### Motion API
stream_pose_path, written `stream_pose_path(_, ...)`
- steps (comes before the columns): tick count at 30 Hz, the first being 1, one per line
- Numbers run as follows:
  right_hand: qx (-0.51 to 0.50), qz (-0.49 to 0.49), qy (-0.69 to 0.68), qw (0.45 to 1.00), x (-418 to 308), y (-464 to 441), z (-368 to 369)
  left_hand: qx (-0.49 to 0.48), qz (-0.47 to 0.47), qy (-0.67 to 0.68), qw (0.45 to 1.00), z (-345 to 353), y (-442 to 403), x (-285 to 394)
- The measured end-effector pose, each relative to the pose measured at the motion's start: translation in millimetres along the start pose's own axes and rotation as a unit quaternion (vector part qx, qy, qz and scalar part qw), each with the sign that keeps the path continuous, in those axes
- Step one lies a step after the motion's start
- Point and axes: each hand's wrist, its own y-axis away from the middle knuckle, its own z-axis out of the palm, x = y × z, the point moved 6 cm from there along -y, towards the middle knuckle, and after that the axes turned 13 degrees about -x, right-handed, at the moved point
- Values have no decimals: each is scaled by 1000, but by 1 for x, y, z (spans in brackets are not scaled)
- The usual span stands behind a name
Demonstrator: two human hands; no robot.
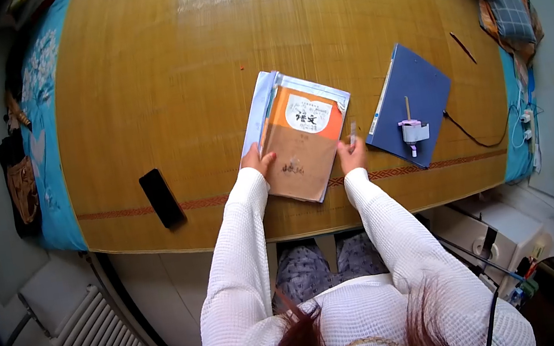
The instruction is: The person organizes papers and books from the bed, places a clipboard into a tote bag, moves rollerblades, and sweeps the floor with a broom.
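Left hand gripping rectangular book, right hand pinching translucent strip, woven mat beneath

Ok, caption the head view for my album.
Left hand on a Chinese textbook, right hand holding a clear strip, blue folder alongside on the woven mat.

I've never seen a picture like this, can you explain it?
There's no machine: one camera worn on a person's head looks forward and down at their bare hands. The left hand rests at the left edge of an orange and brown paper-covered book; the right hand, by its right edge, seems to pinch a translucent strip. On the woven tan mat lie a flat black phone, a slim dark stick and a blue rectangular book or folder bearing a small white and purple gadget.
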Motion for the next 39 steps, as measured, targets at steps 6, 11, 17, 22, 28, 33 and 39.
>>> stream_pose_path(6,48,-144,-54,987,-58,-4,53,179,-132,-132,966,-20,18,39)
stream_pose_path(11,57,-149,-16,987,-82,3,101,128,-200,-110,965,-20,14,25)
stream_pose_path(17,13,-89,3,996,-72,10,90,144,43,104,983,9,-11,-15)
stream_pose_path(22,47,-157,69,984,-70,22,72,101,17,92,990,17,-10,-15)
stream_pose_path(28,346,-106,263,894,-46,9,-122,251,135,-167,944,18,28,78)
stream_pose_path(33,223,23,201,954,29,-40,-185,176,109,-130,970,62,11,96)
stream_pose_path(39,-139,-55,-398,905,11,-30,-154,216,89,-148,961,64,8,110)
